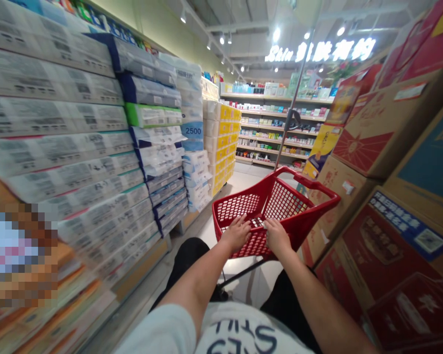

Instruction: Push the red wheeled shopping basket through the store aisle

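In front of me stands a red plastic shopping cart (221, 209) with lattice sides and a dark metal frame underneath. Its raised handle bar lies on the far right side. My left hand (237, 234) rests over the near rim, with its fingers bent across the edge. A short way to the right, my right hand (276, 235) grips the same rim, its thumb side turned inward. Both forearms reach forward above my dark-trousered knees. The undersides of my fingers are hidden behind the hands and the rim.
Tall stacks of wrapped tissue packs (59, 118) line the left side. Printed cardboard cartons (372, 128) are piled close on the right. Pale floor (243, 178) runs between them to stocked shelves (269, 114). A slim metal pole (299, 81) rises beyond the cart.
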Available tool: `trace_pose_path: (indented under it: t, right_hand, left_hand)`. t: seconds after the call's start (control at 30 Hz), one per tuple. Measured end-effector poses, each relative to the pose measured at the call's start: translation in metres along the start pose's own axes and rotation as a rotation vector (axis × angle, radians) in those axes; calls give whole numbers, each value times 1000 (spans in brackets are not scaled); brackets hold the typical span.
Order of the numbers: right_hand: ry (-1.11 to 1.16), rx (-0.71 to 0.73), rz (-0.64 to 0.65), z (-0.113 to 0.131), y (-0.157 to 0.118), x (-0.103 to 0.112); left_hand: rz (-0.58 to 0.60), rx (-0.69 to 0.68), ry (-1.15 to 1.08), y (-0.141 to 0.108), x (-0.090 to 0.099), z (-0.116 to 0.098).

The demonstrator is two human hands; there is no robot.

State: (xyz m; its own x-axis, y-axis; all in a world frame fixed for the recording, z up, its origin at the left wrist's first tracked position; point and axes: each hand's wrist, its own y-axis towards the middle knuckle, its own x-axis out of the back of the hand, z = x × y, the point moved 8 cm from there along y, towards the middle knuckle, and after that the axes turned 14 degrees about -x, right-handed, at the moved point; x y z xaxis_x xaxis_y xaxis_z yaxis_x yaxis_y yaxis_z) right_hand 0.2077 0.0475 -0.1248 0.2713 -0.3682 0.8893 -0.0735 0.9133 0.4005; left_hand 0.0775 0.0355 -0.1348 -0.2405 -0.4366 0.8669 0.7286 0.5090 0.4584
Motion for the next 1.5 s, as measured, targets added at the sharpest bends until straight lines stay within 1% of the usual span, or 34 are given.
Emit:
trace_pose_path:
  t: [0.07,0.23,0.3,0.43,0.63,0.8,0.9,1.0,1.13,1.2,1.23,1.3,1.4,1.43,1.5]
  right_hand:
    - [-8,-27,-15,-4,1,0]
    - [24,85,-5,10,-7,-9]
    - [55,65,-24,6,-5,-7]
    - [77,-24,-50,-6,1,-5]
    - [103,71,11,8,-7,-12]
    - [106,-8,5,7,-4,-13]
    - [115,-4,1,8,-4,-20]
    - [185,-8,-66,-4,-3,-19]
    - [299,-157,-230,-36,1,-12]
    - [329,-209,-255,-41,-2,-17]
    - [338,-211,-252,-39,-4,-22]
    - [344,-159,-219,-26,-11,-34]
    - [332,-28,-141,-6,-20,-47]
    - [323,0,-121,-3,-20,-49]
    - [307,12,-104,-5,-17,-47]
  left_hand:
    - [-11,0,-5,0,0,0]
    - [-22,8,-18,0,-2,1]
    - [-20,8,-19,-1,-2,1]
    - [-25,10,-18,-1,-2,2]
    - [-21,2,-23,-1,-2,2]
    - [6,19,-25,0,-1,1]
    - [7,12,-20,0,-1,1]
    - [-1,12,-27,0,-1,1]
    - [-9,27,-45,0,0,2]
    - [-10,22,-50,0,0,3]
    - [-9,17,-49,1,-1,3]
    - [-4,5,-45,1,-1,3]
    - [7,-10,-37,0,-1,4]
    - [11,-11,-36,0,0,4]
    - [11,0,-38,-1,1,5]
